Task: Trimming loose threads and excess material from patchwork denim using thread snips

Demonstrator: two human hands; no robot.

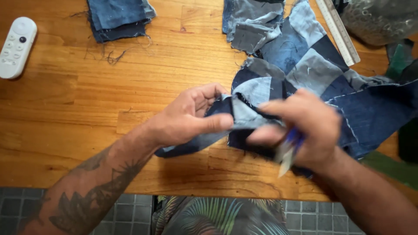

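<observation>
A patchwork of denim squares (300, 65) in light and dark blue lies on the wooden table (87, 95), its near corner lifted. My left hand (191, 115) pinches that folded corner between thumb and fingers. My right hand (305, 128), blurred, grips the same corner from the right and also holds a small blue-handled tool (288, 150) with a pale tip pointing down; what kind of tool it is cannot be told.
A stack of denim pieces (118, 17) sits at the far edge, loose threads beside it. A white remote (16, 47) lies far left. A metal ruler (337, 30) and a clear plastic bag (381, 19) are far right. More denim scraps (250, 24) lie above the patchwork.
</observation>
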